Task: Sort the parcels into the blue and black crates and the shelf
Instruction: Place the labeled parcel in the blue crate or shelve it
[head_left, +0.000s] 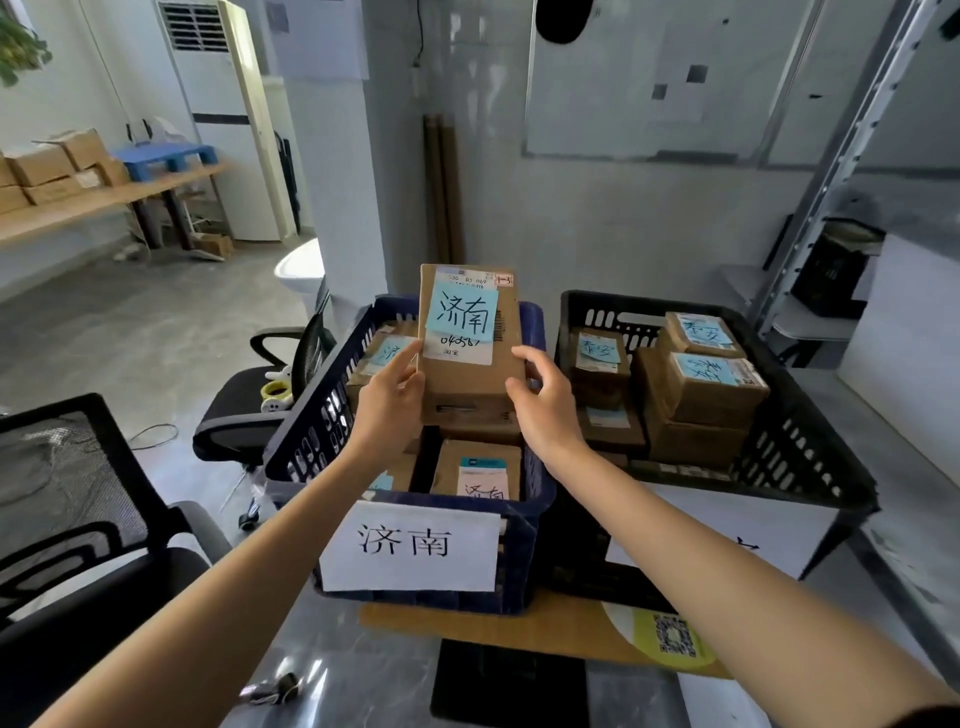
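Pinching parcel (467, 376) by its left edge with left hand (387, 410), and only loosely at the right edge with curled fingers of right hand (545, 410) tbh. Hovering over blue crate (306, 447), not in yet. Could easily slip, land crooked on boxes (478, 467) below, or stray into black crate (810, 441) just beside.

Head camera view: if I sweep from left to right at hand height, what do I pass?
Black mesh chair → yellow roll → left hand → parcel with a blue note, held up between both hands → right hand → black crate.
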